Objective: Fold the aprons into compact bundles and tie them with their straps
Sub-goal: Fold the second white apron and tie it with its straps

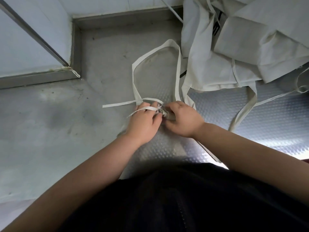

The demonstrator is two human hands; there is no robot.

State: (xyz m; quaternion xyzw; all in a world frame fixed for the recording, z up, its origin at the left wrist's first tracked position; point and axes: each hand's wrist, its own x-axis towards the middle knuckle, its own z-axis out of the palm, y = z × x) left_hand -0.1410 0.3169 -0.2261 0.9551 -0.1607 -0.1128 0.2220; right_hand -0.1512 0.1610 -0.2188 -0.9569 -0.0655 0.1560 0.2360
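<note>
Knot [163,112] in front of apron pile [234,56]: left hand [143,122] grip pinching narrow strap [148,108], right hand [182,120] grip pinching knot; advisable to pull evenly, keeping tension.

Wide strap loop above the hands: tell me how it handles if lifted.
Probably floppy: the wide strap loop lies slack on the steel table with soft bends, so it should sag. Likely light, being thin cloth tape. Its ends run to the bunch pinched by the left hand and right hand, so lifting may tug there.

Commercial kitchen, by its embossed steel counter [275,114] and heaped aprons [234,47].
</note>
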